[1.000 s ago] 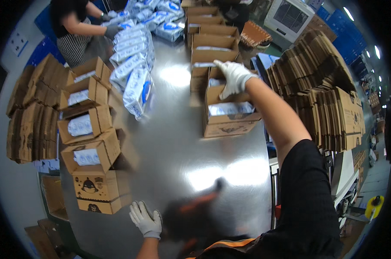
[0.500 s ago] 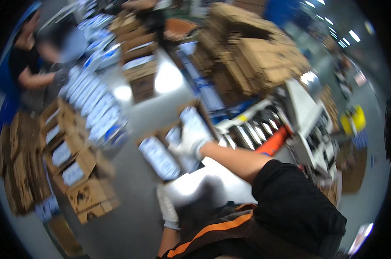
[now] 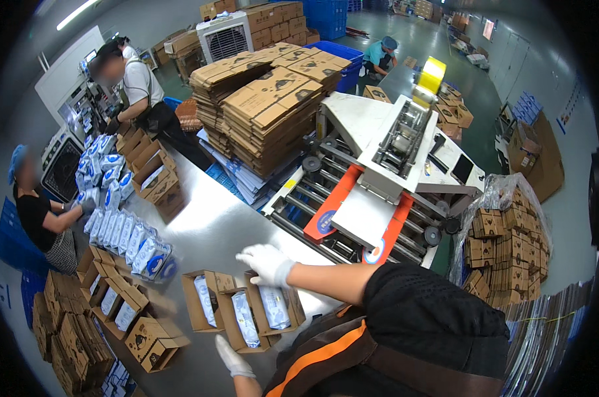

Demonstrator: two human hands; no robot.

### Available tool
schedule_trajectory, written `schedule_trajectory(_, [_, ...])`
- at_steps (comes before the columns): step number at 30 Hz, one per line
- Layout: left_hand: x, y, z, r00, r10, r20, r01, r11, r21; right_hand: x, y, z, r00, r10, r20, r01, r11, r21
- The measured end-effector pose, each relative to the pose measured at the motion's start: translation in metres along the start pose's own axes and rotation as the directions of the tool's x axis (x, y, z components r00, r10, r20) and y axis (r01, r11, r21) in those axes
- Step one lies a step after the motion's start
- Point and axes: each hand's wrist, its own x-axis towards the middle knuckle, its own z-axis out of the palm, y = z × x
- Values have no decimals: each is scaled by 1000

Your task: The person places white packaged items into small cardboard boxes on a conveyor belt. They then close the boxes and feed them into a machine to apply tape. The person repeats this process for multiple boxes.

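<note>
Black cloth is covering a co-worker (image 3: 31,215), who is standing far to the left of the carton trio (image 3: 225,306) and holding a gloved hand (image 3: 87,202) beside a packet heap (image 3: 104,165). Brown flattened cartons (image 3: 81,344) are standing in stacks left of the trio, and between these stacks and the trio a row of open cartons (image 3: 132,292) is holding white-and-blue packets. Beyond that row, still left of the trio, a packet line (image 3: 124,235) is lying on the shiny metal surface (image 3: 213,218).

On this surface the trio itself is standing, its cartons side by side and open, with an inner packet (image 3: 245,319) showing in each. At the trio's near edge the left hand (image 3: 233,358), gloved in white, is extending its fingers; its grip is standing open around nothing visible, and whether it is touching the cardboard cannot be told. Over the far edge of the trio's rightmost carton, the right hand (image 3: 267,266), also white-gloved, is pointing its fingers leftward; its grip is spreading loosely, and contact with the rim cannot be told.

Beyond the trio, a flat-carton pile (image 3: 266,99) is rising. Right of that, a taping machine (image 3: 398,152) bearing a yellow tape roll (image 3: 433,74) is standing over a roller conveyor (image 3: 312,192). Farthest right of the trio, a film-wrapped stack (image 3: 511,245) is sitting.
</note>
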Motion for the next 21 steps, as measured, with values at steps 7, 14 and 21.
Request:
schedule_trajectory(7, [-83, 4, 40, 982, -173, 75, 171, 985, 40, -59, 74, -1, 854, 442, 274, -461, 888, 5])
schedule_trajectory(14, [-105, -18, 118, 990, 64, 128, -56, 996, -66, -170, 91, -25, 593, 773, 225, -797, 524, 301])
schedule_trajectory(21, [-145, 38, 180, 951, -2, 310, -188, 792, 581, -152, 113, -23, 678, 683, 272, -733, 654, 184])
